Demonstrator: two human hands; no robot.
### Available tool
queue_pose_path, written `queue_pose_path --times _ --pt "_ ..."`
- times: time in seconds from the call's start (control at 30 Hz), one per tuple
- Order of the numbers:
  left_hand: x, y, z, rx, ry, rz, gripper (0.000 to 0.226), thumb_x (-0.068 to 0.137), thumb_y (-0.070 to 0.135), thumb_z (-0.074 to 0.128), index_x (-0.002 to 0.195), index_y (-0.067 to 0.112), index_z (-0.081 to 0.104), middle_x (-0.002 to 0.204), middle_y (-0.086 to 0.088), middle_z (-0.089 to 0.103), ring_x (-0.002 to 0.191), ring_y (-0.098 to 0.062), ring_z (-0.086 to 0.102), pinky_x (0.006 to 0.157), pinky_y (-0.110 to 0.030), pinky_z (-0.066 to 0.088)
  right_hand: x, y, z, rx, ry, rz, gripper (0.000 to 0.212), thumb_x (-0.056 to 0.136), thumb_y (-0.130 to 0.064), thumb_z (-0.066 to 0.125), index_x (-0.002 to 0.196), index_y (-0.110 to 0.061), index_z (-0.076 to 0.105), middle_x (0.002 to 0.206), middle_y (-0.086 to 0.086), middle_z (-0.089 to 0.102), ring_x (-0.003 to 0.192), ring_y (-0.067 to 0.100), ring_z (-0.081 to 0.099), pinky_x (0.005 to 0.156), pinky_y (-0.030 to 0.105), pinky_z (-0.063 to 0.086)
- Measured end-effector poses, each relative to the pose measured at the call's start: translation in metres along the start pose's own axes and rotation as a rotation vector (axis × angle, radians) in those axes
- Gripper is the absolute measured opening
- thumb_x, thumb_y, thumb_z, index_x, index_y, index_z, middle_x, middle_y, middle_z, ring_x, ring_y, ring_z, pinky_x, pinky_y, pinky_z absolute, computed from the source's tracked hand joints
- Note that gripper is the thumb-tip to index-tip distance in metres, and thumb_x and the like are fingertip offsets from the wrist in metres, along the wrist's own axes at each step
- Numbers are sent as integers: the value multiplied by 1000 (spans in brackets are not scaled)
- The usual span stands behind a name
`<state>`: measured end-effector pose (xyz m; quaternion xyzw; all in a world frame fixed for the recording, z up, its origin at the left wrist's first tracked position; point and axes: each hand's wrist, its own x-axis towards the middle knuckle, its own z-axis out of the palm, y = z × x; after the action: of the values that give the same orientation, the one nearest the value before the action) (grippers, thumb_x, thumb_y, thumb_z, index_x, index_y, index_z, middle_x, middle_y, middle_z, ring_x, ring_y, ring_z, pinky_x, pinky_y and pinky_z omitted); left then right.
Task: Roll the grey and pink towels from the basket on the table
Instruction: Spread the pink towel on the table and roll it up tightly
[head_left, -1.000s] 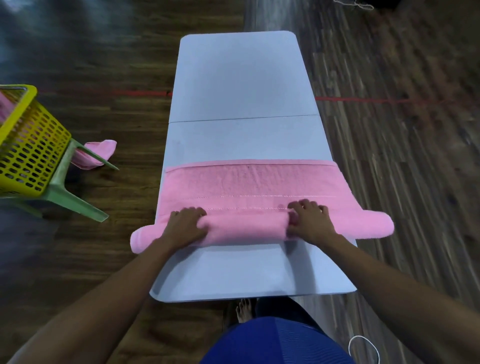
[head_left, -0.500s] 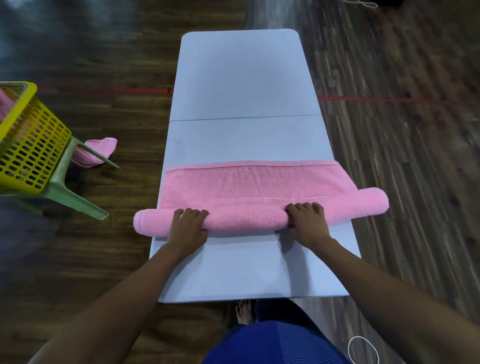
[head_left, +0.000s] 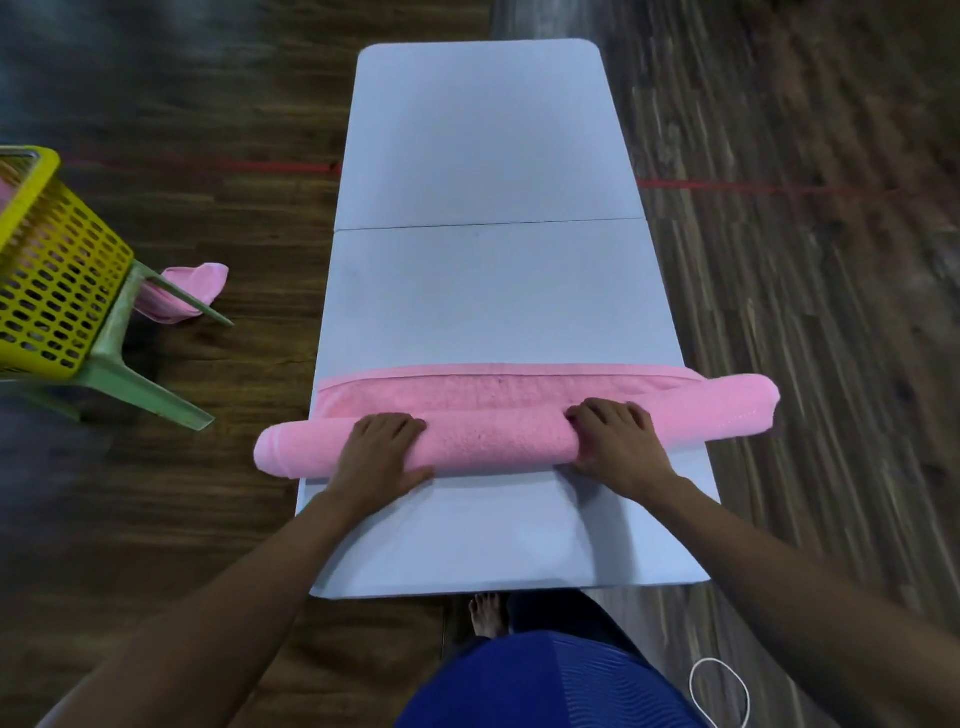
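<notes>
Head view, from the left: a yellow basket (head_left: 57, 270) sits on a green stool (head_left: 130, 374), with a pink cloth (head_left: 182, 291) on the floor beside it. On the bench (head_left: 488, 156), the left hand (head_left: 382, 452) has its grip curled over the mostly rolled pink towel (head_left: 493, 441) lying across the near half. The right hand (head_left: 618, 441) has its grip curled over it likewise.

Two hands (head_left: 382, 453) (head_left: 621, 447), two pink towels (head_left: 493, 441) (head_left: 200, 280), one yellow basket (head_left: 52, 291), one green stool (head_left: 150, 387), one table (head_left: 488, 156).

Plain indoor room, kind not clear. Dark wood plank floor (head_left: 218, 156), red tape line (head_left: 727, 186) across it. Long folding counter (head_left: 488, 156) in middle. Yellow basket (head_left: 57, 270) on green plastic seat (head_left: 145, 389), left.
</notes>
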<state>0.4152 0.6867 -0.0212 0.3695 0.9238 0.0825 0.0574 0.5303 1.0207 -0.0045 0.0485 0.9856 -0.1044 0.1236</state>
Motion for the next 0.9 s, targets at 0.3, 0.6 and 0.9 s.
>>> queue_pose_path --times 0.3,0.6,0.9 --pt "13 3 -25 -134 -286 -190 50 68 50 48 107 23 65 105 -3 71 96 -28 63 79 -34 41 14 2 -22 108 -316 23 54 66 -56 47 114 -33 56 99 -4 67 97 20 57 103 43 29" --pt "16 -27 -8 15 -144 -187 70 88 68 26 136 23 50 131 -4 58 121 -27 51 107 -51 30 26 41 -24 42 7 67 66 81 -76 44 132 -36 47 135 -8 52 129 15 43 113 46 17" --pt "-6 -71 -4 72 -206 -137 77 87 74 23 137 19 44 110 -16 62 91 -40 59 76 -49 47 8 87 -17 33 -108 188 79 74 -82 42 136 -33 39 125 2 56 116 30 50 99 49 38"
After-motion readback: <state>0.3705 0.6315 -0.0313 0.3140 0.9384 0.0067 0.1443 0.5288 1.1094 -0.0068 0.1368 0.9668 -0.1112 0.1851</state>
